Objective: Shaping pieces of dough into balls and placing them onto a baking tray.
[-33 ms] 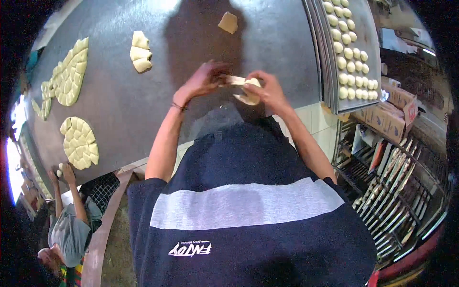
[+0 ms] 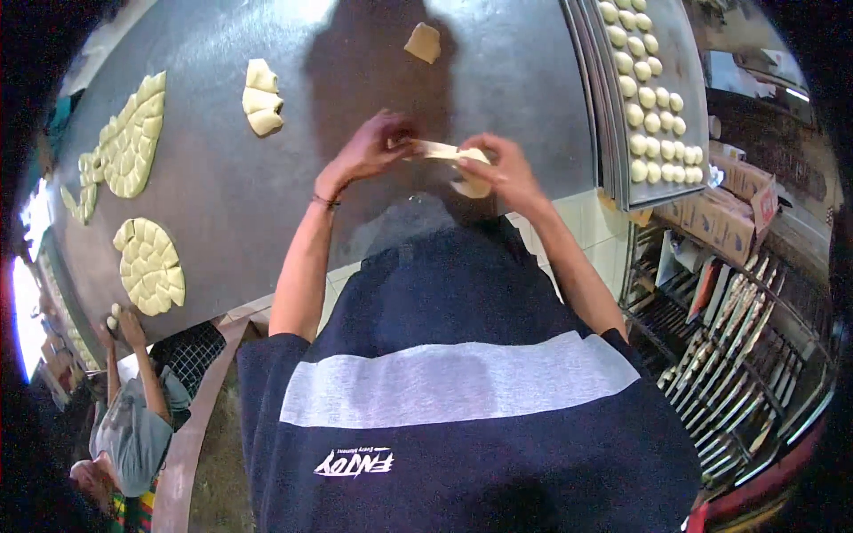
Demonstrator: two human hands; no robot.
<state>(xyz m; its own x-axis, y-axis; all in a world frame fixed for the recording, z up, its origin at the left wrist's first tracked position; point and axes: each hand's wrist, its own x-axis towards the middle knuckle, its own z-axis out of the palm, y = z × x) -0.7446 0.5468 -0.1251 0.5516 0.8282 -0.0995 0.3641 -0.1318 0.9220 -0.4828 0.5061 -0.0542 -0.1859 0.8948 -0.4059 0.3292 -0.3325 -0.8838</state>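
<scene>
The left hand point(image 2: 371, 149) and right hand point(image 2: 504, 173) pinch a pale, long dough strip point(image 2: 437, 150) over the dark, flat table point(image 2: 231, 195). Round, cream dough balls point(image 2: 634, 115) sit on a grey metal tray point(image 2: 691, 89); flat, yellowish dough slabs point(image 2: 149, 268) aren't balls yet.

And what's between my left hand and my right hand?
In the head view, a strip of pale dough spans the gap from your left hand to your right hand.

Glare on table point(image 2: 213, 195); dark shadow point(image 2: 378, 75); edges bent
</scene>
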